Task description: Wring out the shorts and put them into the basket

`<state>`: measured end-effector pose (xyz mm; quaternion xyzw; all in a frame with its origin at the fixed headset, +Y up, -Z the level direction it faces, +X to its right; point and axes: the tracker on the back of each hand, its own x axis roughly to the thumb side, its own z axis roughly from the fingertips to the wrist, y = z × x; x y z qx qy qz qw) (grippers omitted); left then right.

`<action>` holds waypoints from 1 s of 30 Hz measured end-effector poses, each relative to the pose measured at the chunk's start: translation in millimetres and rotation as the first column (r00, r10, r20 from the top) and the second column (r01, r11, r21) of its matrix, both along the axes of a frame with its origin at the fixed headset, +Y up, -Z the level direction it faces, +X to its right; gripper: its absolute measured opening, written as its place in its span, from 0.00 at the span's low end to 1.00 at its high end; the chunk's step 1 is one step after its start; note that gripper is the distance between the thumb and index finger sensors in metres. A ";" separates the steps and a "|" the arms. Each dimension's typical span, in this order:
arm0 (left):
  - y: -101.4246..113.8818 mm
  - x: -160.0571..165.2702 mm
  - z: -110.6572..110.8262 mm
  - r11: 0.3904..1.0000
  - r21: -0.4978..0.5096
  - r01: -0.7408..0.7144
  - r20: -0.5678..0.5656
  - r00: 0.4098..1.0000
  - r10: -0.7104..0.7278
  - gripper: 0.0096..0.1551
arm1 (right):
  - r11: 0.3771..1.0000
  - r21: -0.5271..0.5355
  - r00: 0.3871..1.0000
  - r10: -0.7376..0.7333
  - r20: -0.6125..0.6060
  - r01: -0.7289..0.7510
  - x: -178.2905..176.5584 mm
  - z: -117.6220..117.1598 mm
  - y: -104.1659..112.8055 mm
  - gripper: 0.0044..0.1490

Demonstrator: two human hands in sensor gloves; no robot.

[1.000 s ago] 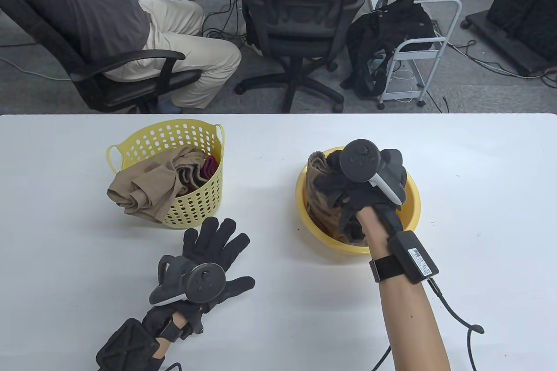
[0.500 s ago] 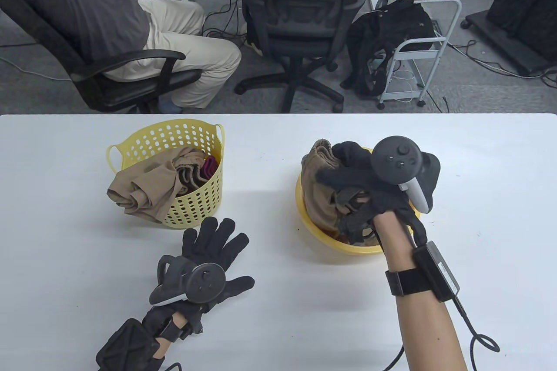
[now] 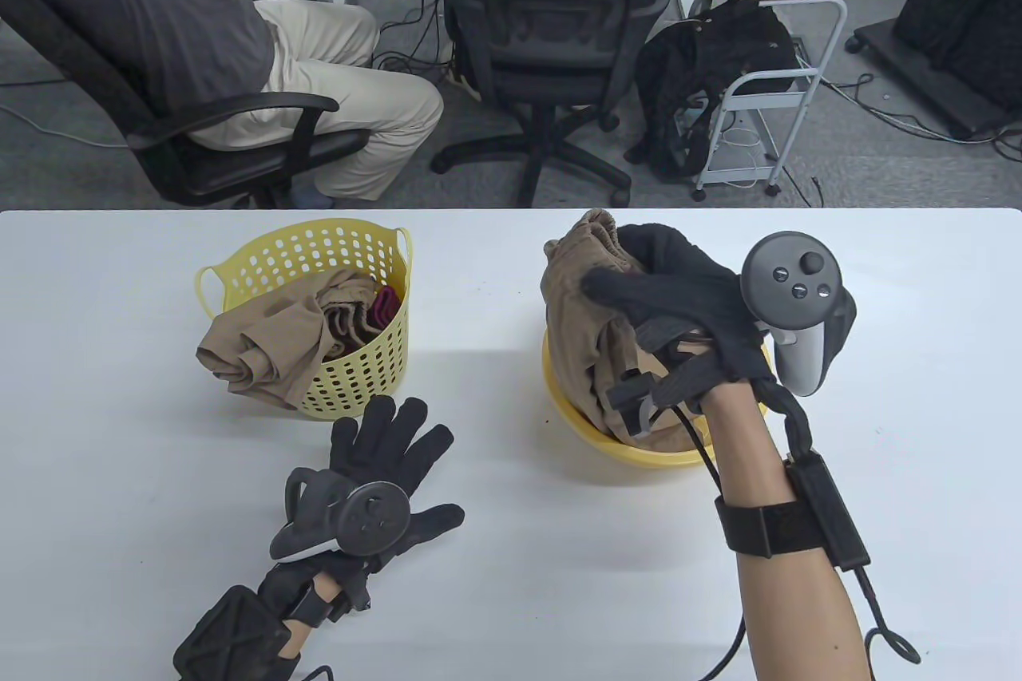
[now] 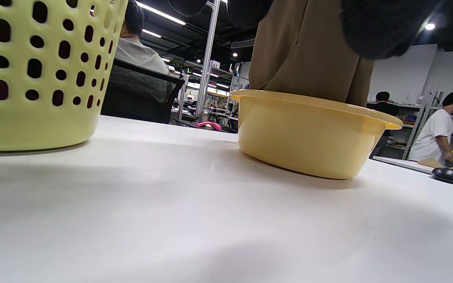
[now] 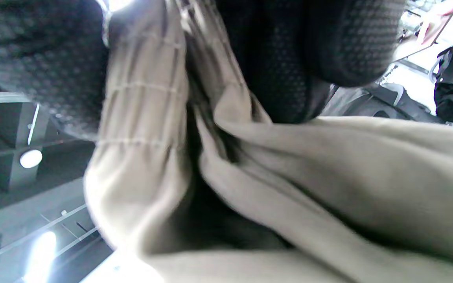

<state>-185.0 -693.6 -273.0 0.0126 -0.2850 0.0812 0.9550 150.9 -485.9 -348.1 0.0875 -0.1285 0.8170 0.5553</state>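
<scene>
My right hand grips a pair of brown shorts by the waistband and holds them up over the yellow basin, their lower end still inside it. In the right wrist view the gathered cloth fills the frame under my gloved fingers. The yellow perforated basket stands at the left with tan and dark red clothes spilling over its front rim. My left hand lies flat on the table in front of the basket, fingers spread, holding nothing. The left wrist view shows the basket, basin and hanging shorts.
The white table ends at its far edge just behind basket and basin. Beyond it a seated person holds a phone, with an office chair and a white cart beside. A cable trails from my right wrist.
My right hand has lifted the shorts up out of the basin and turned its wrist outward to the right. The left hand has stayed flat on the table.
</scene>
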 end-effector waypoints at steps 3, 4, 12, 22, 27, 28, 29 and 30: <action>0.1 -0.3 0.0 1.000 0.002 0.001 -0.001 1.000 -0.001 0.53 | 0.997 0.001 0.997 -0.072 -0.015 0.072 2.1 4.2 8.7 0.43; 0.2 -0.4 0.0 1.000 0.002 0.000 -0.002 1.000 0.000 0.53 | 0.995 0.001 0.995 -0.100 -0.019 0.100 2.7 6.0 12.3 0.43; 0.6 -1.1 0.2 1.000 0.006 0.000 -0.005 1.000 0.000 0.53 | 0.973 0.013 0.971 -0.228 -0.075 0.229 0.9 18.9 37.2 0.43; 1.0 -2.0 0.2 1.000 0.011 -0.004 -0.010 1.000 0.004 0.55 | 0.938 0.006 0.928 -0.341 -0.149 0.345 -9.6 26.5 56.5 0.43; 1.5 -2.8 0.0 1.000 0.016 -0.011 -0.013 1.000 0.011 0.55 | 0.929 0.003 0.913 -0.363 -0.185 0.370 -20.3 28.2 65.0 0.43; 1.6 -2.9 0.1 1.000 0.017 -0.011 -0.014 1.000 0.012 0.55 | 0.926 0.001 0.909 -0.369 -0.193 0.377 -23.2 28.5 66.5 0.43; 1.6 -2.9 0.1 1.000 0.017 -0.012 -0.014 1.000 0.012 0.56 | 0.924 -0.002 0.906 -0.374 -0.199 0.381 -25.1 28.7 67.4 0.43; 1.6 -3.0 0.0 1.000 0.017 -0.013 -0.014 1.000 0.014 0.56 | 0.921 -0.004 0.901 -0.381 -0.208 0.389 -28.1 28.9 68.6 0.43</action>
